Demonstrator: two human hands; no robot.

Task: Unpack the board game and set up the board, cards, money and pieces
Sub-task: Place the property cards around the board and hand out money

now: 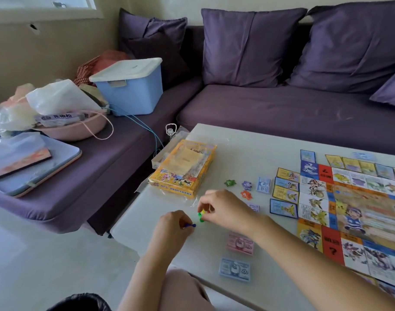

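The left hand [173,223] pinches a blue pawn [190,225]; the right hand [223,208] pinches, apparently, green pawns [201,217], just above the table [237,142] near its edge. A loose pinch may drop them off the table.

On the white table [248,140], the printed paper game board [360,212] lies at your right, paper property cards [285,190] along its left edge. The yellow cardboard game box [183,169] sits far left, plastic star tokens [246,194] between. Your left hand's [171,227] blue plastic pawn [190,225] is beside your right hand's [223,207] green plastic pawn [201,217], paper banknotes [240,244] nearer you.
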